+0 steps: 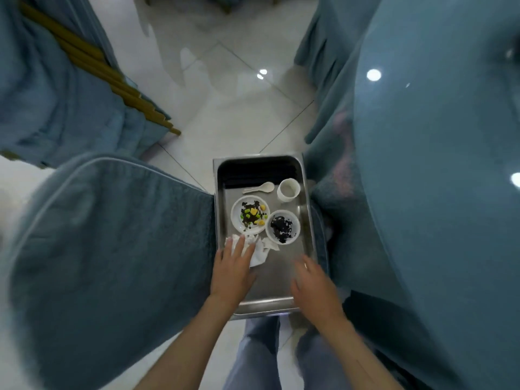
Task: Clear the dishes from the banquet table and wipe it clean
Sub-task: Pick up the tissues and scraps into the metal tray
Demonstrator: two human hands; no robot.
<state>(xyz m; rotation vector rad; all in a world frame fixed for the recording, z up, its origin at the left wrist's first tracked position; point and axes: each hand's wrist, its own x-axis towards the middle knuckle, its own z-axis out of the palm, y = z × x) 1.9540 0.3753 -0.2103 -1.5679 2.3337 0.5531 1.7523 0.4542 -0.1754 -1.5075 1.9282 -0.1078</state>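
So the clearing looks mostly done: plate [250, 214], bowl [282, 227], cup [288, 190], spoon [260, 188] and crumpled napkin [263, 249] all sit in the steel tray [278, 277] beside the table [436, 164]. The left hand [232, 268] lies flat on the napkin with fingers straight. The right hand [315, 285] is spread loose over the tray, holding nothing. No dishes on the tabletop in view, so I'd guess wiping comes next.

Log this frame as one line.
left hand: open, on crumpled white paper napkin; right hand: open, above rectangular steel tray; tray holds: soiled white plate, soiled white bowl, white cup, white spoon
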